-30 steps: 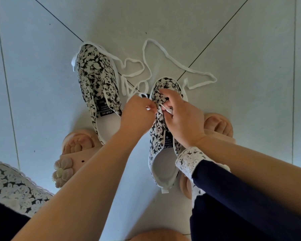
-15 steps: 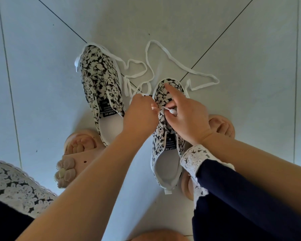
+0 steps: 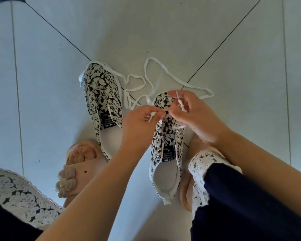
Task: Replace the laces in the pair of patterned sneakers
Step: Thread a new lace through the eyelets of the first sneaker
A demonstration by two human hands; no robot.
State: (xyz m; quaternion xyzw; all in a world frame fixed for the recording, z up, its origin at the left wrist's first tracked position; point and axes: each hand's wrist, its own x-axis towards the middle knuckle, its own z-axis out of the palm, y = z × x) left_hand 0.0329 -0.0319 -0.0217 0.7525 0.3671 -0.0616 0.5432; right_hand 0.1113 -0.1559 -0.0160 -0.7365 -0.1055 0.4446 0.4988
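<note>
Two black-and-white floral sneakers stand on the tiled floor. The left sneaker (image 3: 101,94) has bare eyelets. Over the right sneaker (image 3: 165,145) my two hands work a white lace. My left hand (image 3: 139,126) pinches one lace tip beside the upper eyelets. My right hand (image 3: 195,117) pinches the other lace tip, raised above the toe. A short stretch of lace crosses the right sneaker's eyelets. A loose white lace (image 3: 163,79) lies in loops on the floor beyond both shoes.
My feet in pink slippers stand beside the sneakers, the left slipper (image 3: 76,169) with a flower ornament, the right slipper (image 3: 188,192) partly under my dark trouser leg with lace trim (image 3: 200,171). Grey floor tiles (image 3: 241,49) with dark grout lines surround everything.
Both hands have pulled the lace ends up and apart through the right sneaker's eyelets; my right hand lifted its tip toward the toe. The camera view shifted slightly.
</note>
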